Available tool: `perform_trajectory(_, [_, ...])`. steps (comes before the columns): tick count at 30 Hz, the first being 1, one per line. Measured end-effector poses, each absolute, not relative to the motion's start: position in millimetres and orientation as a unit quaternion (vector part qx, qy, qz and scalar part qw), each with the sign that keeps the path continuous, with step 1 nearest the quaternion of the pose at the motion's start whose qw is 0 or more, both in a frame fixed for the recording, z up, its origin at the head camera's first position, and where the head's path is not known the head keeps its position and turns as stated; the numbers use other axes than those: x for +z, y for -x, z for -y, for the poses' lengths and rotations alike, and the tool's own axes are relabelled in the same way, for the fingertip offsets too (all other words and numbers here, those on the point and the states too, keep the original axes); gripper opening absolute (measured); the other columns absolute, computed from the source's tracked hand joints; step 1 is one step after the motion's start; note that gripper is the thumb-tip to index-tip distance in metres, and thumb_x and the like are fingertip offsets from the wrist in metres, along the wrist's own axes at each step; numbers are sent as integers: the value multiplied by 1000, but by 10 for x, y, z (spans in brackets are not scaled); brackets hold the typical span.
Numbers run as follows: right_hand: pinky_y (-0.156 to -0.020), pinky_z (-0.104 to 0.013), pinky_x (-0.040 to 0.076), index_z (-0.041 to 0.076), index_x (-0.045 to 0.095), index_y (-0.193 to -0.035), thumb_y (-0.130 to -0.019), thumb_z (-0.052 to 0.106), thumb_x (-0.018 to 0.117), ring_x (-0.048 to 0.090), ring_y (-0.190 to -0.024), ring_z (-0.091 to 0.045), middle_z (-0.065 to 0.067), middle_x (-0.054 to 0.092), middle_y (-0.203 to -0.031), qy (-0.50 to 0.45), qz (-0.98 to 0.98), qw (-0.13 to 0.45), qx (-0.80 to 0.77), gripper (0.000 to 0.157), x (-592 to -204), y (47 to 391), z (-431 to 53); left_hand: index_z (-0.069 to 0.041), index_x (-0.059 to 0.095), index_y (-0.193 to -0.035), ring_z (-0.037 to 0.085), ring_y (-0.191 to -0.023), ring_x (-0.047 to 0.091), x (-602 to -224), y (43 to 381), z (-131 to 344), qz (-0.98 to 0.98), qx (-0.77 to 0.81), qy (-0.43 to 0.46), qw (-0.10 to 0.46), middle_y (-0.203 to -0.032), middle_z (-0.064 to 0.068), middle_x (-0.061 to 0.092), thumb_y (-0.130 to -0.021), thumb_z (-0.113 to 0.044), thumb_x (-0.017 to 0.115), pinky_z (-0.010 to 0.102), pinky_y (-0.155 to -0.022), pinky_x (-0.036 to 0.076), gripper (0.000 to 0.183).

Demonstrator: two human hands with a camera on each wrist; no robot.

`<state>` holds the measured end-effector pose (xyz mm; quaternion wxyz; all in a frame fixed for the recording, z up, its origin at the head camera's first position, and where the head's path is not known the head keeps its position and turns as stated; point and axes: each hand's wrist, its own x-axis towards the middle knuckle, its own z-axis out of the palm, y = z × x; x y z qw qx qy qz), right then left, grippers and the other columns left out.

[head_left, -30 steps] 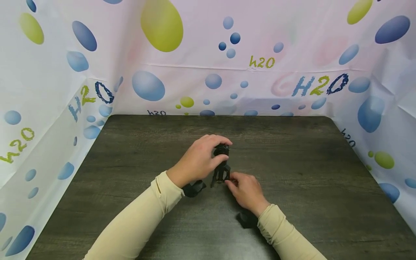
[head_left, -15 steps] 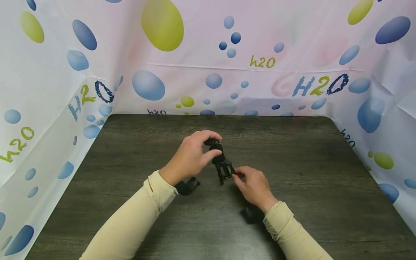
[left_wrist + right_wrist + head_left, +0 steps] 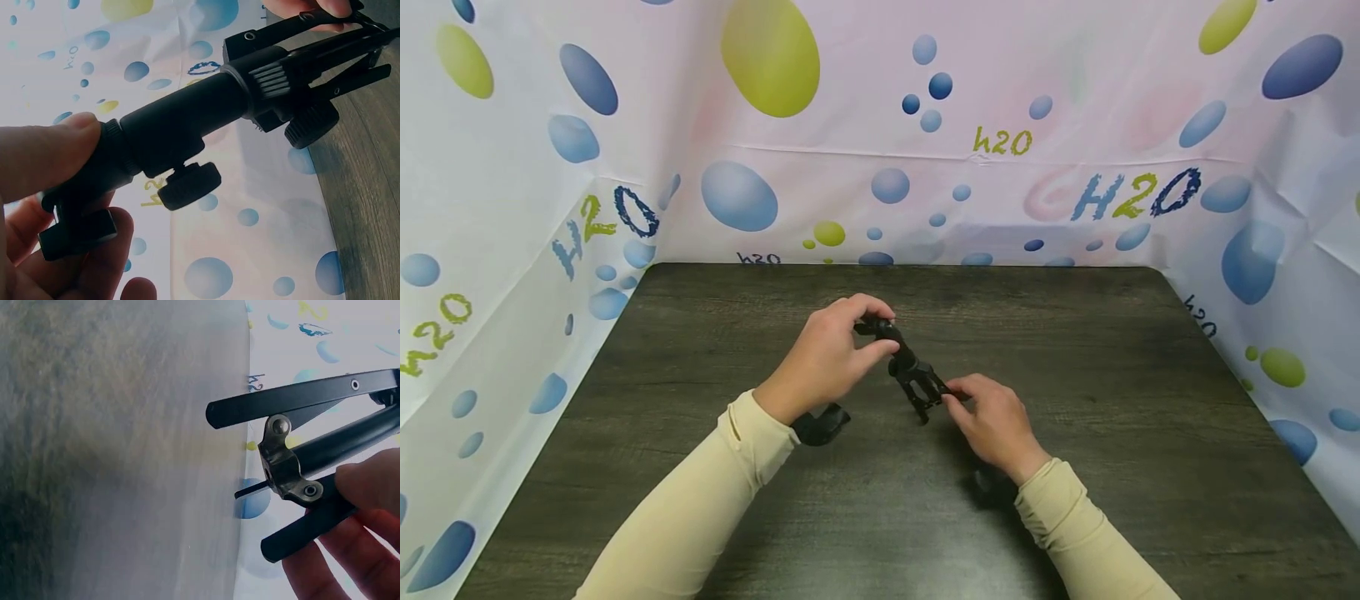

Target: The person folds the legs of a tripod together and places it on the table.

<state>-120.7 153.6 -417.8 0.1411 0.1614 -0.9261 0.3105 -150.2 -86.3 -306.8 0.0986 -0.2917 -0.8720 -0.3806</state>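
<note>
A small black tripod is held slanting over the table between both hands, its head end up and to the left. My left hand grips that head end, thumb on the near side. In the left wrist view, a ridged knob sticks out of the tripod's column and a second knob sits by the leg joint. My right hand pinches one leg between thumb and fingers. A metal bracket joins the partly spread legs, as the right wrist view shows.
The dark wood-grain table has a white sheet with blue and green drops and "H2O" lettering standing along its back and sides. A black device shows under the left wrist. Cream sleeves cover both arms.
The tripod has gone from nearly upright to a clear slant. My left hand has shifted left and a little farther away with its head, while my right hand has moved right with the leg.
</note>
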Motion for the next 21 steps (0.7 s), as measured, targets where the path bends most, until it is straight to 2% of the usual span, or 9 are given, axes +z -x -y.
perform_trajectory(7, [-62,-40,51,8,76,-98,-89,7,77,64,-72,-21,-2,69,-90,-177,922,158,306,9,-4144,1214,-1584,-4,65,-111,22,-98,65,-3082,1511,924,873,-386,282,102,-106,5,67,-87,-10,80,40,-85,51,29])
perform_trajectory(21, [-61,-38,50,7,76,-98,-89,5,75,61,-68,-17,-4,68,-92,-188,912,167,323,9,-4110,1236,-1624,-3,63,-113,23,-99,65,-3134,1499,1036,877,-394,259,87,-108,7,68,-87,-8,80,41,-90,52,31])
